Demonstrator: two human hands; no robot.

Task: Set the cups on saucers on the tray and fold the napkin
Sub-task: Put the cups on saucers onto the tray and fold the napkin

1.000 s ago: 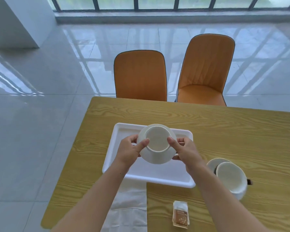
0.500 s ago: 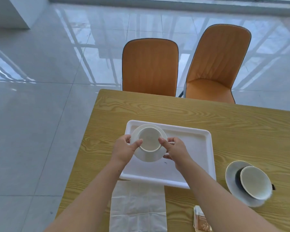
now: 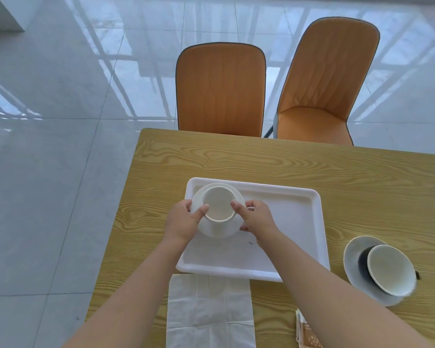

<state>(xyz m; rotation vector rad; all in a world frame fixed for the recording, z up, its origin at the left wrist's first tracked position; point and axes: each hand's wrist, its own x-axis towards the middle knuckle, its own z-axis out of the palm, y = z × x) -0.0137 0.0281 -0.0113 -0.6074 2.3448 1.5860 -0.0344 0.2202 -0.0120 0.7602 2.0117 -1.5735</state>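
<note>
- One view, head-worn, wide-angle lens, at the near side of the table (image 3: 236, 159).
- Faces forward and steeply down. The table top runs away toward the left orange chair (image 3: 220, 89) and right orange chair (image 3: 322, 79) at the top.
- Close range: forearms enter from the bottom edge. Left hand (image 3: 183, 222) and right hand (image 3: 258, 219) grip a saucer (image 3: 219, 231) near frame centre, at the far left corner of the tray (image 3: 299, 222).
- Napkin (image 3: 209, 310) cut by the bottom edge.
- Tiled floor (image 3: 48, 146) fills the left side and top.
</note>
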